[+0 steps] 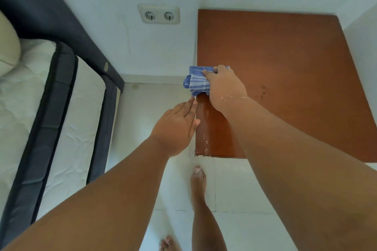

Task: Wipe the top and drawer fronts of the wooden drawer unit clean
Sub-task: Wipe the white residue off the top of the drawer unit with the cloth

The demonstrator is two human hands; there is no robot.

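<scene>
The wooden drawer unit's reddish-brown top (pixel 285 63) fills the right of the view, seen from above. My right hand (pixel 223 85) grips a bunched blue-and-white checked cloth (pixel 195 80) and presses it on the top's left edge. My left hand (pixel 177 126) lies flat with fingers together against the left side edge of the top, just below the cloth, holding nothing. Small white specks (pixel 205 146) lie near the front left corner of the top. A few dark spots (pixel 263 90) mark the wood. The drawer fronts are hidden from this angle.
A bed with a white mattress (pixel 30 112) and dark frame (pixel 55 98) stands at the left. A double wall socket (pixel 159 14) sits on the white wall. My bare feet (pixel 197 177) stand on pale floor tiles (pixel 244 185) in front of the unit.
</scene>
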